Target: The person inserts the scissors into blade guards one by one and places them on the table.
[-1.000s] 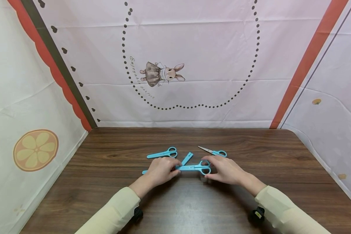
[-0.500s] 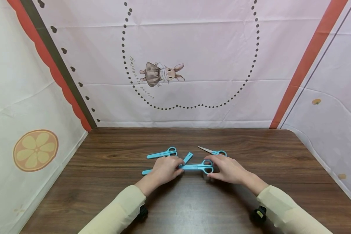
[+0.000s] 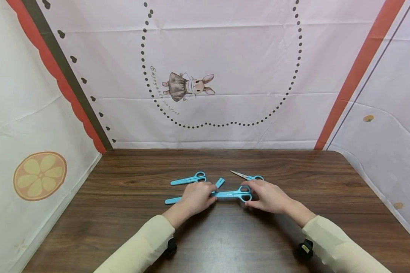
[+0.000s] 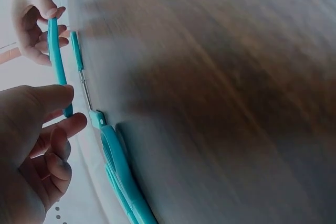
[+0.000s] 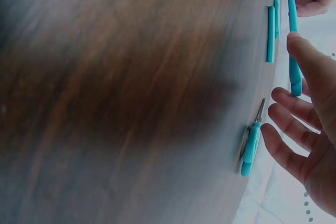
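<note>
- Fingers (image 4: 76,123) of the left hand (image 3: 196,196) pinch the held scissors (image 3: 240,193) by their blue sheath (image 3: 225,195); the right hand (image 3: 270,195) holds the handle loops between thumb and forefinger, its other fingers spread.
- We see this pair raised off the wood-grain table (image 3: 208,242), between both hands, with no bare blade showing; it looks covered, though we cannot tell whether the sheath is fully seated.
- Behind the left hand lies a sheathed pair (image 3: 188,179), covered as well.
- We judge the work partway: the bare-bladed scissors (image 3: 247,176) and a loose sheath (image 3: 220,182) lie apart, unmatched.
- We cannot tell what the half-hidden blue piece (image 3: 173,200) is.
</note>
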### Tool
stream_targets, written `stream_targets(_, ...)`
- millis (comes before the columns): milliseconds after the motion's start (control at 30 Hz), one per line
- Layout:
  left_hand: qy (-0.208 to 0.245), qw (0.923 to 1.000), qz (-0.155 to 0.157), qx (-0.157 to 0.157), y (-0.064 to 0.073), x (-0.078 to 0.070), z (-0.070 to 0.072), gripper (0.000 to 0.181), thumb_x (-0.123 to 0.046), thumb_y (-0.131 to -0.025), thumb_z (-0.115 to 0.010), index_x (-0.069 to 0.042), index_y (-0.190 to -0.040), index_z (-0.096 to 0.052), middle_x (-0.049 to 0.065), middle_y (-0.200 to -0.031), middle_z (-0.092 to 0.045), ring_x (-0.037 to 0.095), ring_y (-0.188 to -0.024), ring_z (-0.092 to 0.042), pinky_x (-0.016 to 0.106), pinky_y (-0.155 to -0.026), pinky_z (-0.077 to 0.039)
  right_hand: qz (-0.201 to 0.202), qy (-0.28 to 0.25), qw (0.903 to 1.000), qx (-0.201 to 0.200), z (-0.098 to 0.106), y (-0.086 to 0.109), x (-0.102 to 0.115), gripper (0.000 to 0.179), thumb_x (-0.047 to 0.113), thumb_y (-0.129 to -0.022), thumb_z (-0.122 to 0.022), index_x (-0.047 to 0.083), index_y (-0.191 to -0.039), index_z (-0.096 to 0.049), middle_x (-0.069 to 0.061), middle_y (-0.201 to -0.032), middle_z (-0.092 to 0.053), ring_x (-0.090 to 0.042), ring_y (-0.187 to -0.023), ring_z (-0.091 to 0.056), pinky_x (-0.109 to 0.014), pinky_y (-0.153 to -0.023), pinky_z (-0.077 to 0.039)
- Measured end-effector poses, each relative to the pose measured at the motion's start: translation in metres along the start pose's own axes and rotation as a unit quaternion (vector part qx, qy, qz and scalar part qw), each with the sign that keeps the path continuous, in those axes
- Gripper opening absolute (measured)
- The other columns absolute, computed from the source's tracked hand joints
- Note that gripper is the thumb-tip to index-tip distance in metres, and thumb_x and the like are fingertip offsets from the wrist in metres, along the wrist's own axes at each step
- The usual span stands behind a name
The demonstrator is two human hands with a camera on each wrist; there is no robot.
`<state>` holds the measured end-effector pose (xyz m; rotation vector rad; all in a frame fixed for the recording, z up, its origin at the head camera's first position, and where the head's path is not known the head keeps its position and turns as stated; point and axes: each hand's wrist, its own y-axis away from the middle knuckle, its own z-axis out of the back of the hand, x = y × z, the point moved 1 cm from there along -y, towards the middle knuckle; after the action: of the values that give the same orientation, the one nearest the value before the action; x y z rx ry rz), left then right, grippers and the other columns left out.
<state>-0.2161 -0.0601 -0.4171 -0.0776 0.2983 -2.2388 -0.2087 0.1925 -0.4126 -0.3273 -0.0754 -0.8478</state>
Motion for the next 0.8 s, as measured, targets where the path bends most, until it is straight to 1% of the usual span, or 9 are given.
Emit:
stream_targets(267, -0.006, 0.9999, 0.007, 0.012, -0.003, -0.006, 0.000, 0.019, -0.034, -0.084, -0.067, -0.022, -0.098, -0.069, -0.008, -0.089, -0.066, 0.007, -0.069, -0.061, 0.022, -0.048, -0.042, -0.006, 0.011, 0.9999, 0.003, 0.002, 0.002, -0.001, 0.055, 0.038, -0.077, -0.072, 0.013, -0.123, -0.055, 0.000, -0.102, -0.060, -0.006, -0.079, -0.051, -0.028, -0.063, -0.045)
stream_targets(400, -0.014, 0.9997, 0.008, 0.017, -0.004, -0.008, -0.001, 0.019, -0.034, -0.084, -0.067, -0.023, -0.099, -0.069, -0.008, -0.090, -0.067, 0.007, -0.070, -0.061, 0.022, -0.047, -0.042, -0.003, 0.012, 0.9999, 0.005, 0.002, 0.003, -0.001, 0.054, 0.038, -0.078, -0.071, 0.013, -0.123, -0.055, -0.001, -0.102, -0.060, -0.007, -0.081, -0.053, -0.030, -0.065, -0.047)
stream_targets(667, -0.030, 0.9993, 0.010, 0.022, -0.007, -0.012, -0.002, 0.018, -0.035, -0.084, -0.067, -0.024, -0.098, -0.069, -0.009, -0.088, -0.067, 0.008, -0.071, -0.062, 0.024, -0.046, -0.042, -0.006, 0.013, 0.9998, 0.014, 0.002, 0.005, -0.002, 0.052, 0.039, -0.078, -0.071, 0.013, -0.120, -0.056, 0.000, -0.098, -0.059, -0.006, -0.074, -0.049, -0.027, -0.062, -0.043)
stream_targets(800, -0.031, 0.9990, 0.012, 0.030, -0.007, -0.013, -0.002, 0.018, -0.035, -0.084, -0.067, -0.023, -0.097, -0.069, -0.009, -0.087, -0.066, 0.007, -0.069, -0.062, 0.024, -0.046, -0.042, -0.005, 0.013, 0.9998, 0.012, 0.001, 0.006, -0.002, 0.050, 0.039, -0.078, -0.071, 0.013, -0.118, -0.057, 0.000, -0.099, -0.060, -0.007, -0.078, -0.052, -0.028, -0.063, -0.045)
